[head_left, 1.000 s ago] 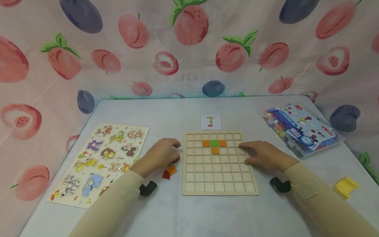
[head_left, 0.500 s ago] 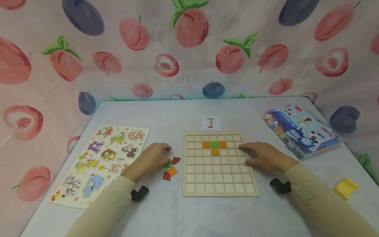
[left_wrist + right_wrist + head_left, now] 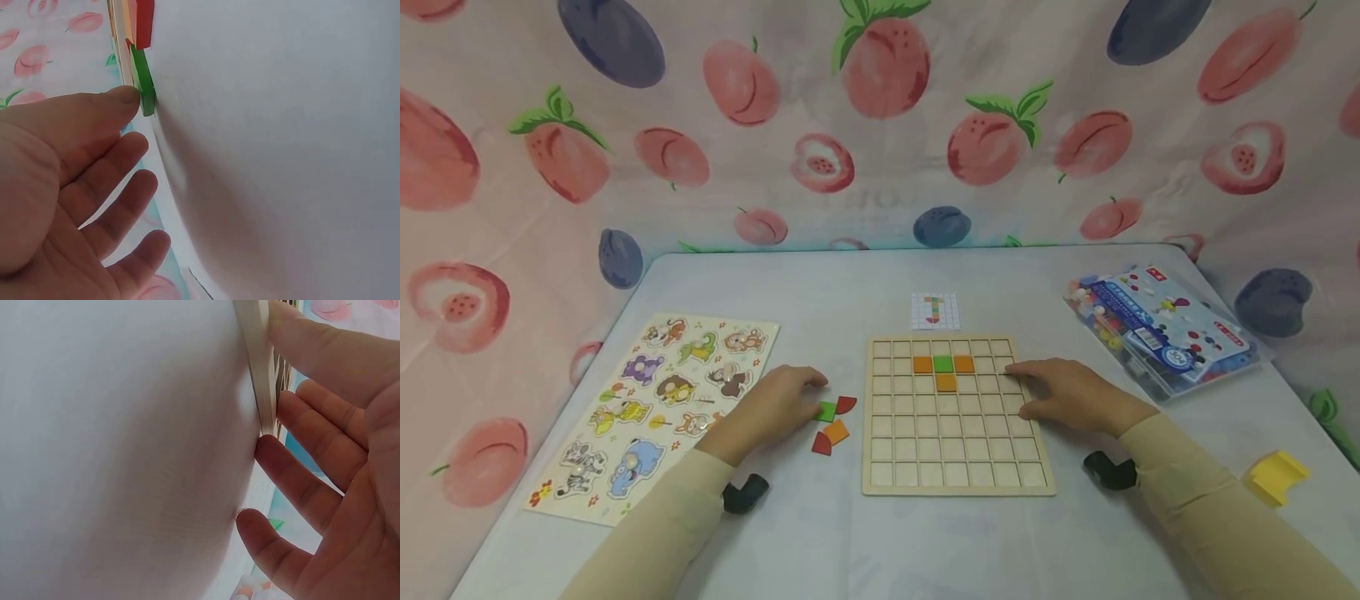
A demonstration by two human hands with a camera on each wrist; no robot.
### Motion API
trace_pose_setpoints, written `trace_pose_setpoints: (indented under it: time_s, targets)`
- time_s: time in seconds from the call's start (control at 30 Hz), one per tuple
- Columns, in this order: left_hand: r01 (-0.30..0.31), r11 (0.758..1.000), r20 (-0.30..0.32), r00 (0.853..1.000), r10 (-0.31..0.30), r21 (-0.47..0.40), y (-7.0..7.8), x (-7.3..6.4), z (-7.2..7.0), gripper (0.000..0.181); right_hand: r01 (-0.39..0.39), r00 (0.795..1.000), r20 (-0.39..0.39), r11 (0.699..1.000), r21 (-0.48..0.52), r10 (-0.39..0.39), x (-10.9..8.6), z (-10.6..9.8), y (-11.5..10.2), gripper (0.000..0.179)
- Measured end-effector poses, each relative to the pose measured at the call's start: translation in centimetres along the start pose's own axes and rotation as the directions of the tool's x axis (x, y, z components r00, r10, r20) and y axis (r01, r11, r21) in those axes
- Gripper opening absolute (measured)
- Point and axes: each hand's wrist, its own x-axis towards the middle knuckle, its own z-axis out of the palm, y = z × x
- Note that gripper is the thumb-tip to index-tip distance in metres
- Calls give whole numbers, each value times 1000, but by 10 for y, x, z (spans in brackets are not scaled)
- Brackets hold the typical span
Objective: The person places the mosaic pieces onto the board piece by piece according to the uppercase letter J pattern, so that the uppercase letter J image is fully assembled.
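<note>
My left hand (image 3: 775, 407) is beside a small pile of loose tiles left of the wooden grid board (image 3: 917, 450). In the left wrist view its thumb tip is right at the edge of a green square tile (image 3: 144, 81), and its other fingers are loosely spread. Around that tile lie a red quarter-circle tile (image 3: 846, 405), an orange square tile (image 3: 836, 432) and a second red one. On the board, a row of orange, green (image 3: 942, 365) and orange squares has another orange square (image 3: 946, 383) below its middle. My right hand (image 3: 1071, 392) rests fingertips along the board's right edge.
A pattern card (image 3: 935, 311) with a coloured figure lies behind the board. At left is an animal picture board (image 3: 655, 417), partly under my left forearm. A clear case of beads (image 3: 1165, 329) stands back right, and a yellow curved piece (image 3: 1276, 477) lies near the right sleeve.
My left hand has drawn back left from over the loose tiles, uncovering the green tile and the upper red one. The right hand stays at the board's edge.
</note>
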Motion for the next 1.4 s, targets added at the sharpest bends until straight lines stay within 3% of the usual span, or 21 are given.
trace_pose_setpoints:
  time_s: [0.57,1.4]
  targets:
    - [6,1000,74,997,-7,19,0,-6,-7,32,6,1000,-8,1000,7,-6,1,-2,-1,67]
    - [5,1000,67,998,-5,6,0,-7,3,25,-3,1000,2,1000,3,3,0,0,-1,67]
